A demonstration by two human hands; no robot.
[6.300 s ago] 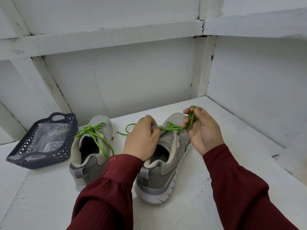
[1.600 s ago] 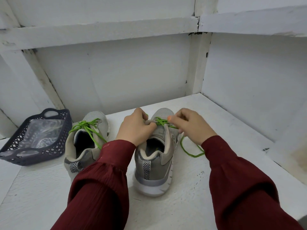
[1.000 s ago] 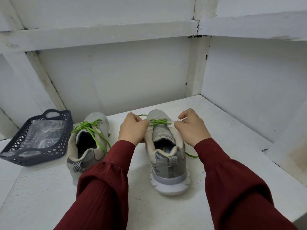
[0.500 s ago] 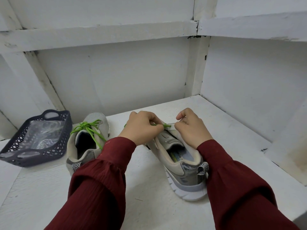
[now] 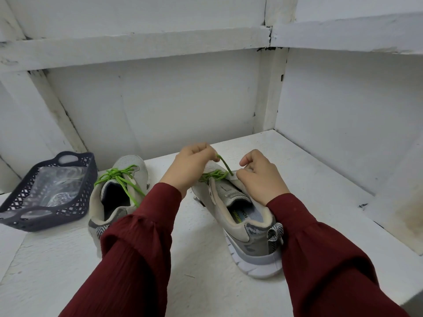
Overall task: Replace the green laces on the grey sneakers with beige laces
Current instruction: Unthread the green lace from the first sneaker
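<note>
**Unlacing the right-hand sneaker, lace end pulled up by the left hand**

Head view: the sneaker (image 5: 238,209) being worked on lies on the white shelf floor (image 5: 309,179) directly under both hands, its long axis running diagonally, heel toward the person and to the right, toe away and to the left; its lacing sits at the far end of the opening, right between the two hands, so neither has to reach; the green lace (image 5: 225,165) rises from the eyelets on a slant, up and to the left, into the left hand (image 5: 192,165); that hand is closed, fingertips pinched on the lace end, held a little above the shoe; the right hand (image 5: 261,177) is curled loosely, its fingertips pressed at the shoe's right eyelet edge beside the point where the lace comes out; whether it pinches the lace itself or only steadies the upper, I cannot tell; the crossings that remain are bunched low near the tongue, so the coming pull, I judge, runs along the line of the lace, up and leftward, with the right hand holding the shoe down.

The second sneaker (image 5: 119,197) stands just to the left, toe away, its green lace (image 5: 119,177) fully threaded and knotted; well to the left sits a dark basket (image 5: 75,209) holding clear plastic packets; no beige laces can be made out.
</note>
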